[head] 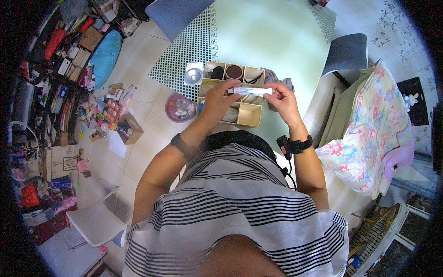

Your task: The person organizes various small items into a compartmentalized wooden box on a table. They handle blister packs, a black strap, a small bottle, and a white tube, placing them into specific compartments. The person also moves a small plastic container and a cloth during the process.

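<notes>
Both of my hands hold a slim white tube [252,91] level over a cream organizer box [249,122]. Fingers of my left hand [224,93] grip its darker-tipped left end, while my right hand [282,98] pinches its right end. Small blue print runs along the tube. Beneath my hands the box is split into compartments. A round container with a dark brown top [234,72] sits in the back row, beside a black item [217,72]. Thin dark items [255,79] lie in the back right compartment. My hands hide part of the middle row.
The box stands on a pale green table cover [266,38]. A grey cloth [285,83] lies right of it, a clear disc case [193,73] left. A pink basket [180,107] is below the table's left edge. Chairs [346,52] and a flowered cloth [363,135] stand right; clutter covers the left floor.
</notes>
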Demonstrator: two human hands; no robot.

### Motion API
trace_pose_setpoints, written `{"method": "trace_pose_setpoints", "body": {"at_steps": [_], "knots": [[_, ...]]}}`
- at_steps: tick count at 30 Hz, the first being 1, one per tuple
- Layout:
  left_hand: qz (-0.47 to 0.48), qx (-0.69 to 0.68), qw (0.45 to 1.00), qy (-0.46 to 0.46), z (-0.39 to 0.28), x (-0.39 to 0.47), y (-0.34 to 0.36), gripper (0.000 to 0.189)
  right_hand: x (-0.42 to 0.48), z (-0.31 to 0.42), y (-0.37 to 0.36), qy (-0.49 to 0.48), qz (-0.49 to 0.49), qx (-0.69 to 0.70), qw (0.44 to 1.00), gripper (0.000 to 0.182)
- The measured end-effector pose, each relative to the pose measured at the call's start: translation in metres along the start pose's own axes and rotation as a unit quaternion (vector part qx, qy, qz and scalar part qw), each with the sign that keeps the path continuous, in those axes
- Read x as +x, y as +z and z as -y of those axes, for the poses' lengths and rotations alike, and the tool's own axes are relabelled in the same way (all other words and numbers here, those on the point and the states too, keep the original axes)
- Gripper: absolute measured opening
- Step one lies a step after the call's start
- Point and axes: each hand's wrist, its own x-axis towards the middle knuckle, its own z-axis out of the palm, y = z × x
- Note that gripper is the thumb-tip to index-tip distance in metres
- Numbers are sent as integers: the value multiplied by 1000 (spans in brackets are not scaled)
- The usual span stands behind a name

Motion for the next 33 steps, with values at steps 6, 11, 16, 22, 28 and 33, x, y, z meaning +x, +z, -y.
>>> {"method": "trace_pose_setpoints", "body": {"at_steps": [6,11,16,22,28,33], "knots": [[-10,22,1000,4,4,-1,0,38,1,-5,-2,9,4,-10,1000,25],[-15,35,999,11,5,-1,0,38,1,-2,0,12,4,-3,1000,24],[-18,26,999,5,4,-1,0,39,1,2,1,20,7,-5,1000,24],[-19,10,1000,10,5,-1,0,39,1,-2,0,17,4,-15,1000,24],[-38,14,999,12,3,-3,0,35,1,-1,1,28,1,-8,1000,25],[-40,62,996,53,-3,-5,-5,29,7,-7,4,-58,51,-222,972,21]]}}
